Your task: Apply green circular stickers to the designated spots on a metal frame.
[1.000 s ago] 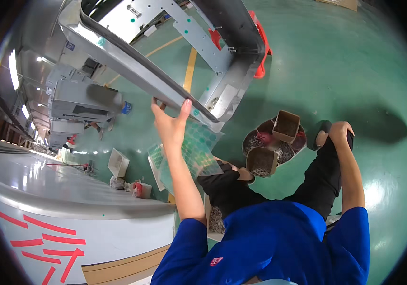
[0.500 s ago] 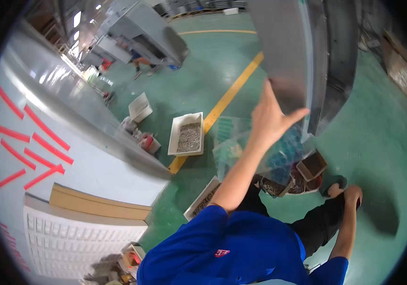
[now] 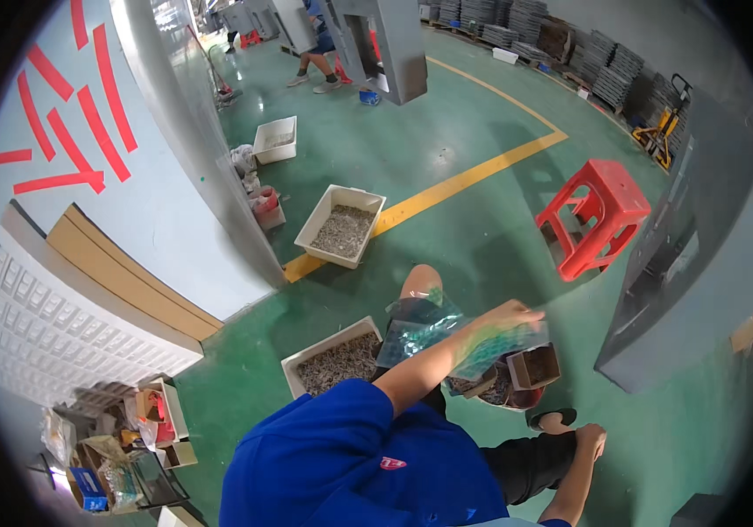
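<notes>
**Kid:** Head camera looks down at a person in a blue shirt (image 3: 341, 465) sitting low on the green floor (image 3: 482, 132). Why is everything down there?

**Helper:** Things on the floor are easy to reach from a low seat. The big gray machine (image 3: 692, 263) stands to the person's right, and the red stool (image 3: 591, 215) is well apart from it, out of the way.

**Kid:** And the white trays?

**Helper:** One tray (image 3: 334, 362) of small gray bits sits just beside the knee. Another tray (image 3: 341, 226) is farther off, by the yellow line (image 3: 473, 176).

**Kid:** What are the hands doing?

**Helper:** The left hand (image 3: 508, 318) holds a shiny see-through sheet (image 3: 446, 338) over the lap, above a bowl with little brown boxes (image 3: 534, 367). Its fingers look closed on the sheet's edge, maybe; it is blurry. The right hand (image 3: 589, 439) rests on the knee, holding nothing, fingers curled loosely together.
</notes>
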A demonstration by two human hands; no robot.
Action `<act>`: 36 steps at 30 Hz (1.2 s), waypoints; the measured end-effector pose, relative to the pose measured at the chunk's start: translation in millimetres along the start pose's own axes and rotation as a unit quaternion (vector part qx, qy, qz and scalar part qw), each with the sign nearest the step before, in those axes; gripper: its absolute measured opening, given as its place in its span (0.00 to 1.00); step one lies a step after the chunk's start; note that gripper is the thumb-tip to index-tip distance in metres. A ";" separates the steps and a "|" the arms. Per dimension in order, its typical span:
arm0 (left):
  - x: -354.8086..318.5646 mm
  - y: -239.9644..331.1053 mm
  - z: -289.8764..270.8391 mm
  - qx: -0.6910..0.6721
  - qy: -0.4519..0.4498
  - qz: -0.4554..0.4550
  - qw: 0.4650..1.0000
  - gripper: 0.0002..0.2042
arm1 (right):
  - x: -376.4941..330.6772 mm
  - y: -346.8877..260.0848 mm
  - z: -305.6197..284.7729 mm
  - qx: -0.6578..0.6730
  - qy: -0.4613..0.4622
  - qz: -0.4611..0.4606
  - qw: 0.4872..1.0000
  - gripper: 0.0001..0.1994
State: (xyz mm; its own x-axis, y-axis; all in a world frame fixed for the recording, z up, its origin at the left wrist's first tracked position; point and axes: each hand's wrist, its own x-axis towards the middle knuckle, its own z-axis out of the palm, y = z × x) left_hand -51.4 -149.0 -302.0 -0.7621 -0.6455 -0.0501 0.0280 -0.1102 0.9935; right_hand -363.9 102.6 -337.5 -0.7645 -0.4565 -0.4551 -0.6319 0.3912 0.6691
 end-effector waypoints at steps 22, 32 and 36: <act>-44.4 -173.6 -28.5 -0.228 0.075 -0.186 0.953 0.29 | 10.6 1.2 29.7 0.007 -0.003 0.009 1.000 0.14; -50.9 -175.9 -31.9 -0.185 0.062 -0.192 0.962 0.29 | 5.7 0.0 24.1 0.013 0.027 0.019 0.999 0.15; -55.6 -153.5 -17.4 -0.019 0.101 -0.104 0.989 0.25 | 4.5 5.5 19.0 0.002 -0.039 0.019 0.999 0.16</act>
State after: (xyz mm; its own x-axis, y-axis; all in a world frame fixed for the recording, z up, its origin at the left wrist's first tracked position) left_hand -2.0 -109.3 -453.4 -0.6088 -0.7435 -0.2767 -0.0884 -0.2830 0.9550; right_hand -373.3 117.8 -347.0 -0.7950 -0.3781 -0.4744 -0.6031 0.4092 0.6847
